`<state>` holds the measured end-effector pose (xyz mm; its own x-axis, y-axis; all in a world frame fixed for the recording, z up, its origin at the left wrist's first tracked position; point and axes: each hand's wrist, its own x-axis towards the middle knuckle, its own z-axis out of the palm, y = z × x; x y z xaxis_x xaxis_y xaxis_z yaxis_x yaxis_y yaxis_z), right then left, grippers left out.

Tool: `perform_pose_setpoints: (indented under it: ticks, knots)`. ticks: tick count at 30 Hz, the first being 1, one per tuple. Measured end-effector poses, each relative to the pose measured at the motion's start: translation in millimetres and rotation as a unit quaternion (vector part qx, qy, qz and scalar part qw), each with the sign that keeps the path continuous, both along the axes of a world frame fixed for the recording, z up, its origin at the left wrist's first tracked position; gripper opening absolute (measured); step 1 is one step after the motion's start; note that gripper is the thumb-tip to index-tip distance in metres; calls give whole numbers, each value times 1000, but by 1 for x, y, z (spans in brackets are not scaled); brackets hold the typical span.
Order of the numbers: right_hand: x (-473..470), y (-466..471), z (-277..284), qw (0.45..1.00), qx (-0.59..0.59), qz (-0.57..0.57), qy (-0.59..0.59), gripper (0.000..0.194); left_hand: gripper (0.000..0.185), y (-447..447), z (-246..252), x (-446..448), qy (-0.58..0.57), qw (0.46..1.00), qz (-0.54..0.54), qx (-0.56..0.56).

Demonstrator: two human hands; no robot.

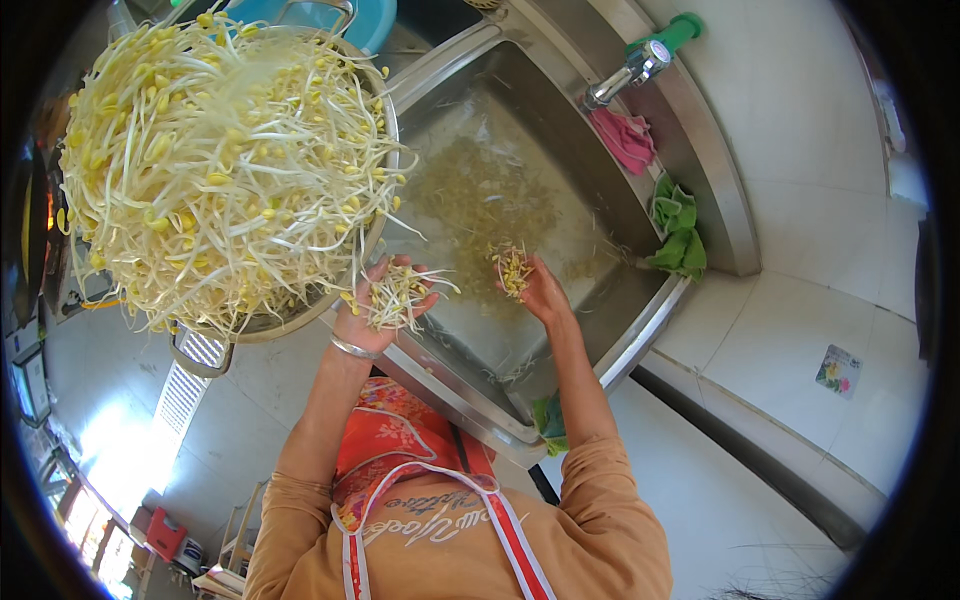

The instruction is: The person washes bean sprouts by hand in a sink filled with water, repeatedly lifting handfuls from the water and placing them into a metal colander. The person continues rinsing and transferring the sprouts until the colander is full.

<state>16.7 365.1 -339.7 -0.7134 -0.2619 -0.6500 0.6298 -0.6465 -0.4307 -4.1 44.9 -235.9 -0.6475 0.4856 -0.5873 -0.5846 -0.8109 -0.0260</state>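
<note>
Several soybean sprouts (396, 298) rest across the palm and fingers of my left hand (369, 315), by the near right rim of a large metal pot (391, 124). That pot is heaped with bean sprouts (217, 172) that hang over its edge. My right hand (541, 289) holds a smaller clump of sprouts (514, 271) above the stainless steel sink (525, 79). Cloudy water fills the basin, with loose sprouts and yellowish bits (487, 195) in it below my hands. The pot's contents hide its inside.
A chrome tap (622, 79) with a green fitting stands at the sink's far right. A pink cloth (624, 141) and green cloths (677, 225) lie along that rim. Behind the pot is a blue basin (379, 22). A pot handle (202, 364) juts out near my left forearm.
</note>
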Motion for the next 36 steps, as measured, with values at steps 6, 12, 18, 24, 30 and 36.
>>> perform_pose_setpoints:
  ticks: [6,12,18,24,30,36]
  knots:
    - [8,7,-1,997,-26,-62,-24,52,28,1,-3,0,15,1000,-9,19]
    - [10,20,-27,976,216,-9,-12,42,28,3,-3,0,2,1000,-11,27]
    - [9,31,-33,984,154,-19,-86,50,27,3,-1,1,0,1000,-10,23]
    - [3,30,-37,987,103,-90,-83,58,27,2,0,0,5,1000,-9,21]
    - [-3,27,-35,976,88,-156,-125,53,27,0,-2,1,1,1000,-8,21]
    - [-20,13,-39,982,-7,-163,-97,46,27,2,-3,1,3,1000,-7,28]
